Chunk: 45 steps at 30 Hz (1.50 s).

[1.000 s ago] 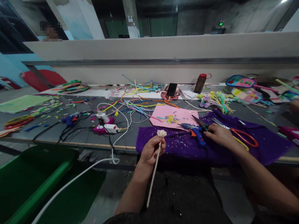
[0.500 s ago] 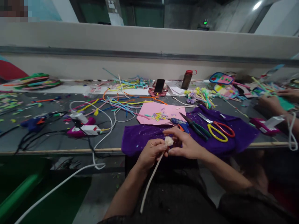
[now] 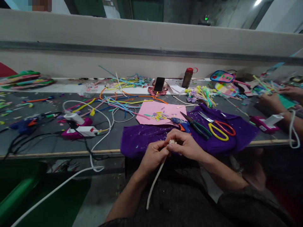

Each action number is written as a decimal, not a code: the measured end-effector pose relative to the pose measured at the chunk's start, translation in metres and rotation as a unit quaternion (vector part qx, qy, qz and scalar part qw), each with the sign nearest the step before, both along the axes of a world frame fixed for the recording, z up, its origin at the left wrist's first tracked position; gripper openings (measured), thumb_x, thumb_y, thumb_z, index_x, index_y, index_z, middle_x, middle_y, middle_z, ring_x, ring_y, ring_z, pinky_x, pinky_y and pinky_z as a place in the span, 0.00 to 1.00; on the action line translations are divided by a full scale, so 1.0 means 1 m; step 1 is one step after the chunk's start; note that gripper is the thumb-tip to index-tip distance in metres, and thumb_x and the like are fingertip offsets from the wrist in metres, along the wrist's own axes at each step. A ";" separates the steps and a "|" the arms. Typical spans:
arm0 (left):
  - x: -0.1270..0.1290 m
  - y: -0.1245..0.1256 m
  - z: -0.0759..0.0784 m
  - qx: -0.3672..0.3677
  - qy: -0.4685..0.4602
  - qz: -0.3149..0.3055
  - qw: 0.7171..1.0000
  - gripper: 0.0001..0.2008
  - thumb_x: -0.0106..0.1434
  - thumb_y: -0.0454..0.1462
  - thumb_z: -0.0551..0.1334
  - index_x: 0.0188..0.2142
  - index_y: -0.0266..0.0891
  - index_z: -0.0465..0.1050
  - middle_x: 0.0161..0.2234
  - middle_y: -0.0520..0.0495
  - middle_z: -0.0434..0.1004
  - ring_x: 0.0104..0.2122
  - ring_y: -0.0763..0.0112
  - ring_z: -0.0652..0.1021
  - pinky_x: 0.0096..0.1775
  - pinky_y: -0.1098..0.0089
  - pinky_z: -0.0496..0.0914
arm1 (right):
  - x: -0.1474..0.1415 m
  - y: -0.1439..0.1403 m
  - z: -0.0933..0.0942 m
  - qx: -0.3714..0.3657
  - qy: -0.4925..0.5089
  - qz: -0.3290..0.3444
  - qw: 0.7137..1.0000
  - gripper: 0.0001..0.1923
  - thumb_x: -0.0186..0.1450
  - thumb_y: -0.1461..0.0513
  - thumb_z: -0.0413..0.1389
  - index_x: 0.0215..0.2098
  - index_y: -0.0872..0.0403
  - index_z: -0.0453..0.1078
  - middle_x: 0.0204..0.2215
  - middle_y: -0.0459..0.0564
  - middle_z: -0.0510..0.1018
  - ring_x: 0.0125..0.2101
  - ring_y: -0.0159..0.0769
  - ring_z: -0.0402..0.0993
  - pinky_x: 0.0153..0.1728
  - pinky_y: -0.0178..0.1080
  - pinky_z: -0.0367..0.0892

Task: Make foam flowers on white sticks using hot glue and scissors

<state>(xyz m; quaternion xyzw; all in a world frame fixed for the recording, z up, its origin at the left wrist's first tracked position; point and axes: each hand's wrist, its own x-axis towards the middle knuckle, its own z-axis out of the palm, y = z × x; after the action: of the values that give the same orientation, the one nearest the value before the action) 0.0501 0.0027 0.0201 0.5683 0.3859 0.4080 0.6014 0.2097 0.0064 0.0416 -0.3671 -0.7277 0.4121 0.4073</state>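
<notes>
Between my two hands is a cream fuzzy stem (image 3: 155,184), perhaps a pipe cleaner, topped by a small pale fluffy head (image 3: 172,142). My left hand (image 3: 155,154) pinches the stem just below that head, and its long end hangs down over my lap. Fingers and thumb of my right hand (image 3: 183,143) are closed around the fluffy head, covering much of it. Beneath and beyond both hands spreads a purple cloth (image 3: 139,138). On it lie a blue glue gun (image 3: 183,123), dark green-handled pliers (image 3: 196,126) and scissors (image 3: 219,126) with red and yellow handles.
Pink paper (image 3: 146,110) holds small coloured pieces. Behind it are loose pipe cleaners (image 3: 120,104), a phone (image 3: 159,84) and a bottle (image 3: 187,78). Power strips (image 3: 78,130) with trailing cables sit left, near another glue gun (image 3: 23,126). A co-worker's hands (image 3: 272,102) work at far right.
My right hand's fingers, apart beside the fluffy head before, have closed around it. The left hand keeps its pinch on the stem. The whole view has shifted slightly.
</notes>
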 end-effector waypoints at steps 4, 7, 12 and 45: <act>0.000 0.000 0.003 0.009 0.010 0.008 1.000 0.10 0.52 0.37 0.62 0.18 0.34 0.71 0.15 0.55 0.60 0.16 0.81 0.58 0.20 0.77 0.51 | 0.000 0.001 -0.001 -0.009 0.005 -0.002 1.000 0.05 0.59 0.61 0.55 0.33 0.54 0.70 0.33 0.46 0.67 0.26 0.26 0.63 0.22 0.29 0.61; 0.000 0.001 0.003 0.022 0.022 0.003 1.000 0.10 0.52 0.36 0.61 0.18 0.34 0.70 0.16 0.54 0.61 0.17 0.80 0.59 0.20 0.77 0.52 | -0.001 0.002 -0.002 -0.006 0.007 0.001 1.000 0.05 0.60 0.61 0.55 0.32 0.54 0.69 0.33 0.46 0.67 0.25 0.26 0.63 0.21 0.29 0.60; -0.005 0.007 -0.002 -0.012 -0.001 -0.024 1.000 0.10 0.53 0.38 0.62 0.20 0.34 0.71 0.14 0.55 0.60 0.15 0.82 0.58 0.18 0.78 0.51 | -0.002 0.009 0.004 0.013 -0.004 0.015 1.000 0.05 0.59 0.60 0.56 0.31 0.54 0.70 0.32 0.47 0.68 0.29 0.29 0.65 0.28 0.32 0.63; -0.018 0.029 -0.001 -0.071 -0.261 0.135 0.953 0.12 0.43 0.36 0.70 0.27 0.32 0.73 0.20 0.54 0.68 0.19 0.82 0.67 0.23 0.79 0.60 | -0.042 0.025 -0.014 -0.055 0.064 0.004 0.996 0.13 0.61 0.55 0.52 0.27 0.57 0.67 0.15 0.41 0.65 0.15 0.24 0.57 0.16 0.28 0.52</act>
<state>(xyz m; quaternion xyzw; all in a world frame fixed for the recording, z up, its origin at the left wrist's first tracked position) 0.0316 0.0317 0.0189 0.3397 0.3166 0.5913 0.6594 0.1678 0.0312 0.0280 -0.3592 -0.6779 0.4757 0.4303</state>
